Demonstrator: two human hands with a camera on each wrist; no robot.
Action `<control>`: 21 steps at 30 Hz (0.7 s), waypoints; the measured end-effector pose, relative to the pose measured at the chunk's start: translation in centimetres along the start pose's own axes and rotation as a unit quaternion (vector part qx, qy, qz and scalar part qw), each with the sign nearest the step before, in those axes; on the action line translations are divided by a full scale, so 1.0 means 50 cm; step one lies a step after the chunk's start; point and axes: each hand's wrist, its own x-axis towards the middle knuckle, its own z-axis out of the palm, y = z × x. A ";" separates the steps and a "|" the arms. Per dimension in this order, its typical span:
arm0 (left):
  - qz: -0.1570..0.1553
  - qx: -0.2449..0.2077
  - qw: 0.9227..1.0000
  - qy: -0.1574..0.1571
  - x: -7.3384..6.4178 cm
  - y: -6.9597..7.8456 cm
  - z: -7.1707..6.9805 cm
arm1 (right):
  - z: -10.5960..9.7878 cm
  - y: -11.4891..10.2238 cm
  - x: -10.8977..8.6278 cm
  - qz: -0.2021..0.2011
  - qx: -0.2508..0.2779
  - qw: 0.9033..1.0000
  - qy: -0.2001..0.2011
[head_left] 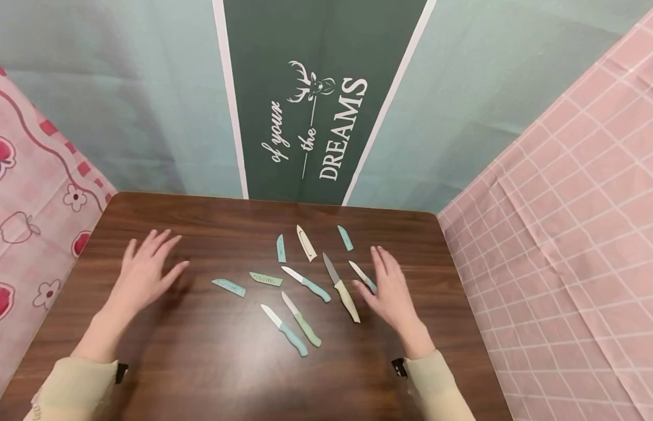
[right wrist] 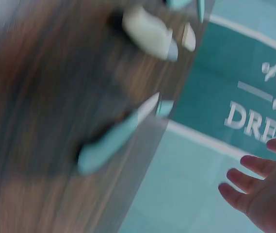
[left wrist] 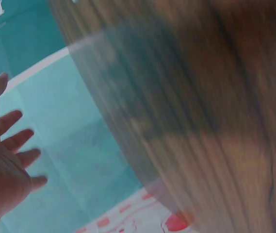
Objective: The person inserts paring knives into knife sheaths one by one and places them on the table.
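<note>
My left hand [head_left: 142,275] hovers over the left of the table, fingers spread and holding nothing; the left wrist view shows this hand [left wrist: 4,160] open too. On the right, my other hand [head_left: 393,287] has extended fingers and overlaps a small blue-handled knife [head_left: 372,286], hiding part of its handle. That knife [right wrist: 113,141] is blurred in the right wrist view. Left of it lies a cream-handled knife [head_left: 348,302]. A second blue-handled knife [head_left: 317,290] is mid-table. Nearer me, a green-handled knife [head_left: 307,330] lies beside another blue-handled knife [head_left: 293,339]. All blades are bare.
Loose blade sheaths lie behind and left of the knives: a cream one [head_left: 306,244], a green one [head_left: 266,279], and blue ones at back right [head_left: 345,238], back middle [head_left: 281,249] and left [head_left: 228,287]. Cloth hangings border the wooden table [head_left: 200,374] on three sides.
</note>
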 end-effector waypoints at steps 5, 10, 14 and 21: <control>0.061 -0.007 0.998 0.002 0.002 0.029 0.035 | 0.031 -0.058 0.001 -0.032 0.015 0.999 -0.019; 0.074 -0.009 0.997 -0.019 -0.006 0.054 0.064 | 0.050 -0.098 0.001 -0.033 0.021 0.998 -0.049; 0.072 -0.014 0.996 -0.046 -0.012 0.071 0.081 | 0.071 -0.123 0.000 -0.049 0.027 0.997 -0.055; 0.094 -0.038 0.993 -0.061 -0.021 0.092 0.118 | 0.119 -0.198 -0.016 -0.056 0.051 0.993 -0.095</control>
